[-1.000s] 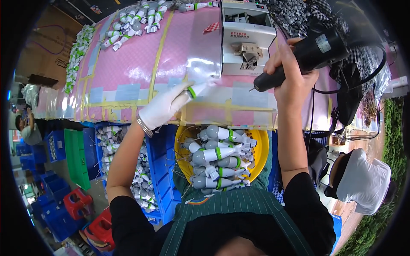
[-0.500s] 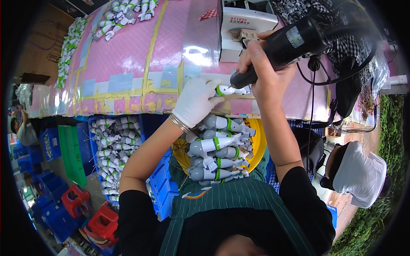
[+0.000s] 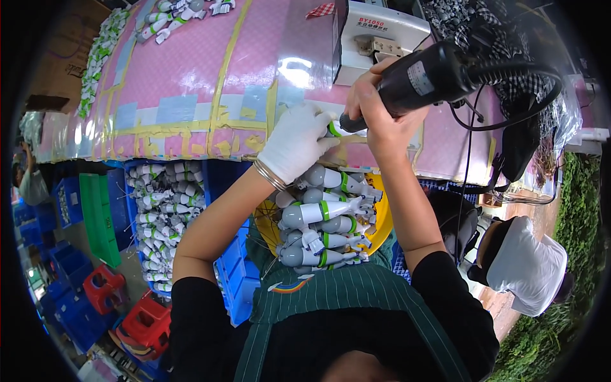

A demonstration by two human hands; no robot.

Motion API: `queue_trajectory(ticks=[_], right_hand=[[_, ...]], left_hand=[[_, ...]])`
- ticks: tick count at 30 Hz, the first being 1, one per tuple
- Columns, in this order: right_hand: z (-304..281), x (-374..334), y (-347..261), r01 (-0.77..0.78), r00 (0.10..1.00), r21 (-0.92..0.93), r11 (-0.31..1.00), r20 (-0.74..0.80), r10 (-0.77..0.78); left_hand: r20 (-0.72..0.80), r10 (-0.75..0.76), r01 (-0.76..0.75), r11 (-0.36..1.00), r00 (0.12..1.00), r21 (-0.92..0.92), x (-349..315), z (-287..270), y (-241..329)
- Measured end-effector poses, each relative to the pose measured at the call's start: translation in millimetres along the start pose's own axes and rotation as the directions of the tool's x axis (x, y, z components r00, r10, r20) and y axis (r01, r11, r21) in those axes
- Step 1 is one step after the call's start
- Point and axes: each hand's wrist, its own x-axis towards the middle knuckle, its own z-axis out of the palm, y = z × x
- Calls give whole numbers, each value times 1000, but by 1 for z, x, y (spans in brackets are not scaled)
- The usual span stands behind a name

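My left hand [image 3: 298, 143], in a white glove with metal bangles at the wrist, pinches a small white plastic toy part with a green band [image 3: 333, 129] at the table's front edge. My bare right hand [image 3: 386, 121] is wrapped round a black electric screwdriver [image 3: 417, 81]. Its nose points down and left onto the part and covers much of it, so the bit cannot be seen. Below my hands, on my lap, a yellow basin [image 3: 384, 219] holds several grey, white and green toy parts [image 3: 315, 213].
A white screw feeder [image 3: 375, 28] stands behind the screwdriver. The screwdriver's black cable [image 3: 541, 67] loops to the right. More toy parts [image 3: 175, 19] lie at the far left of the pink table [image 3: 184, 83]. A blue crate of parts [image 3: 165, 223] and red stools [image 3: 145, 328] are at left.
The screwdriver has come down and slightly left, so its nose now hides the part's middle. My left hand keeps its pinch. The whole view has shifted a little.
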Motion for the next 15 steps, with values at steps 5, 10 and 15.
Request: queue_trajectory(ticks=[5,10,15], right_hand=[[0,-1,5,60,997,-17,998,55,-59],[6,-5,4,95,995,-54,994,-3,-95],[10,-5,1,85,996,-18,996,-37,-86]], left_hand=[[24,-23,24,1000,999,-18,0,0,-2],[42,-45,46,998,998,-35,1,1,-2],[20,-32,32,999,999,-18,1,1,-2]])
